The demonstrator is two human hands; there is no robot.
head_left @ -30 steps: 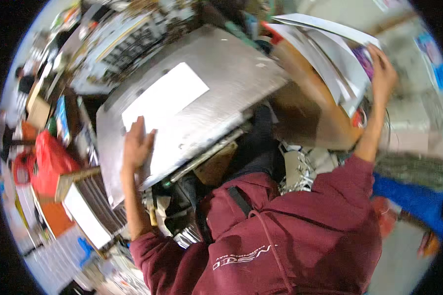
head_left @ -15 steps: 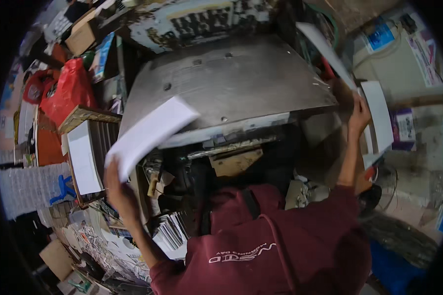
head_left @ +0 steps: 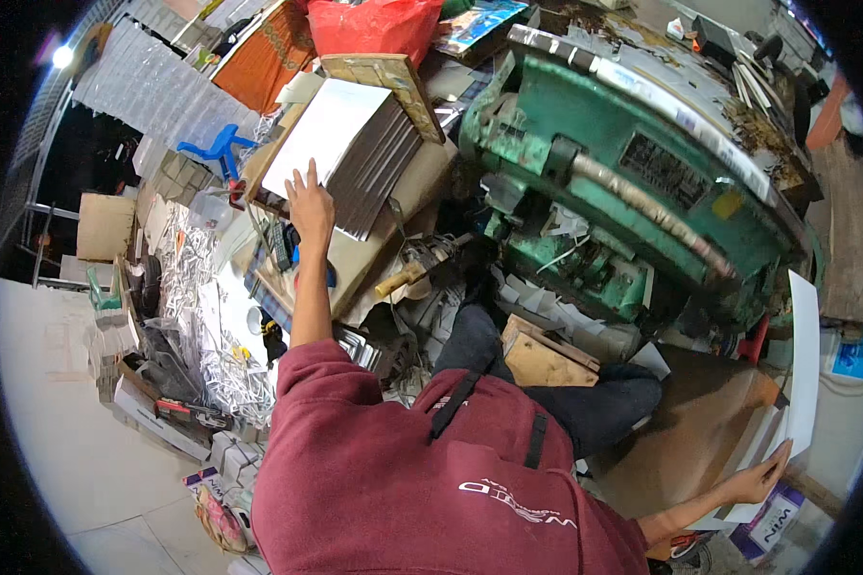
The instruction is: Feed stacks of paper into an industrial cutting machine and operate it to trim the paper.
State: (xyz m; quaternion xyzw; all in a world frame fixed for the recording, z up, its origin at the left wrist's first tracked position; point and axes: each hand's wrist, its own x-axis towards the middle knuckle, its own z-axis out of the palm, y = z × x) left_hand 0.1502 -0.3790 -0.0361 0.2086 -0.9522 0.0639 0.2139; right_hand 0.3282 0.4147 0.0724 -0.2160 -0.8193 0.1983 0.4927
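Workshop with green machine (head_left: 594, 153) (lettered sweatshirt (head_left: 403, 460) before it): left hand (head_left: 312, 209) splayed on paper stack (head_left: 340, 107), right hand (head_left: 759, 482) clamping white sheet (head_left: 804, 364).

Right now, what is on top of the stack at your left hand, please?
A white sheet lies on top of the stack, with the left hand over its near end. That hand covers part of it; the faces of the layers below are hidden, only edges showing.

The paper stack (head_left: 345, 144) looks matt, the plastic bag (head_left: 374, 31) glossy.
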